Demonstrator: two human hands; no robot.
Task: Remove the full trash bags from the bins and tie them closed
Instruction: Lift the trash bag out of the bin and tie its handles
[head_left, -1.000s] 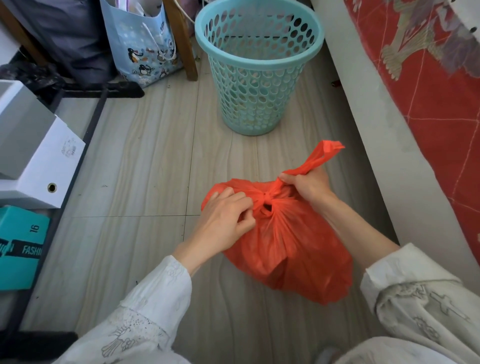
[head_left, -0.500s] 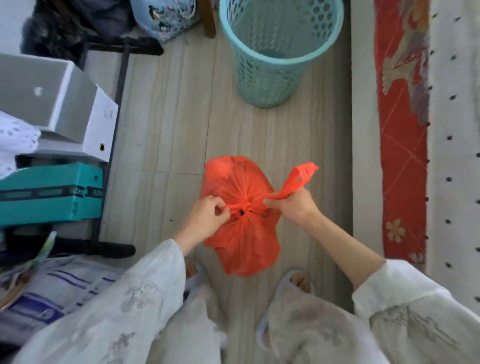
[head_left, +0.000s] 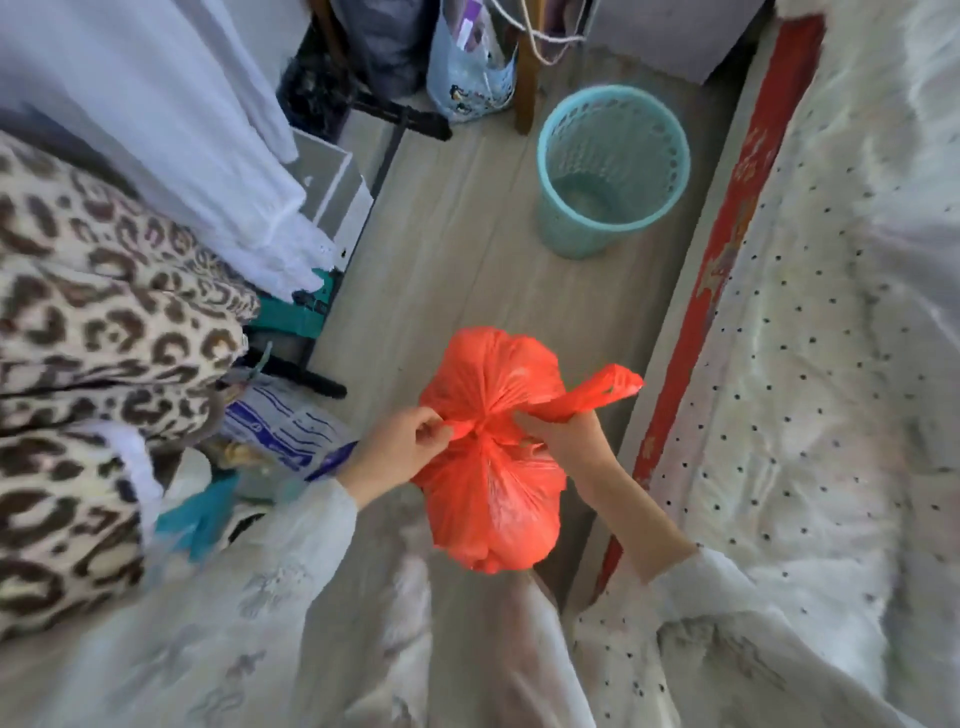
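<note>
A full orange trash bag hangs in front of me above the floor, its neck gathered into a knot at the middle. My left hand pinches one short handle end at the knot's left side. On the right, my right hand grips the other handle, whose loose end sticks out toward the bed. The teal perforated bin stands on the floor beyond the bag, with no bag in it.
A bed with a dotted white cover and red trim runs along the right. Leopard-print and white fabrics, boxes and a black rack crowd the left. A blue tote bag and a wooden leg stand behind the bin.
The view has risen and pulled back from the floor, and the bag now hangs higher and farther from the bin. Both hands still hold the handles at the knot.
</note>
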